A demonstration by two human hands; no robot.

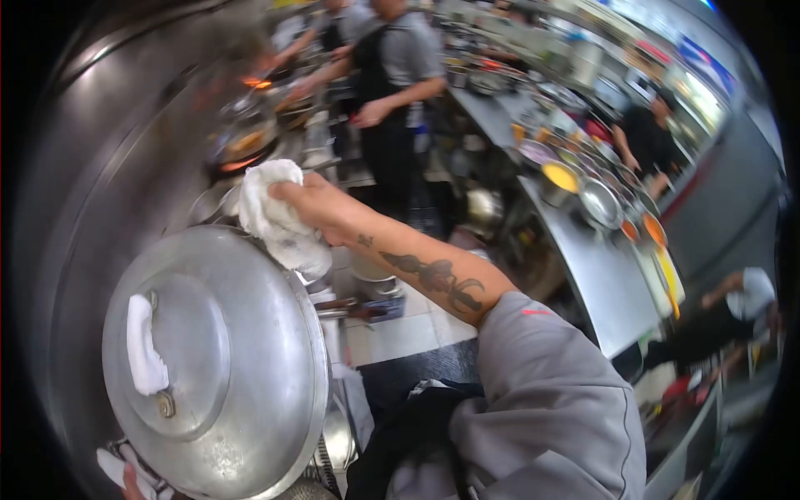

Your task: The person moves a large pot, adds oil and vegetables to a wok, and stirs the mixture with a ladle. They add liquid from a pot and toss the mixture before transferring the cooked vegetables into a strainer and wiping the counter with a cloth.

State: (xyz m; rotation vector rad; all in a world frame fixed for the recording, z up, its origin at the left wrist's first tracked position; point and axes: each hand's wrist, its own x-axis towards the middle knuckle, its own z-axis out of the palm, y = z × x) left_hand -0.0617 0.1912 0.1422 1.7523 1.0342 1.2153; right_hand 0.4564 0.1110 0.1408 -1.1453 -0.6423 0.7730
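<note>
A large round metal lid [258, 333] with a white cloth-wrapped handle [147, 350] fills the lower left; the vessel under it is mostly hidden. At the lid's far edge, my right hand [312, 207] is closed on a folded white towel [279, 229], which lies against the rim area. Whether it grips a pot handle through the towel is hidden. Only a bit of my left hand [131, 483] shows at the bottom left, beside the lid's near edge. White cloth [117, 467] lies at those fingers, and they look wrapped around it.
Pans stand over flames [242, 146] along the wall beyond the lid. A co-worker in a black apron [387, 92] stands near them. To the right, a steel counter [596, 283] carries several bowls and pots, including a yellow-filled pot [560, 177]. Other people work farther right.
</note>
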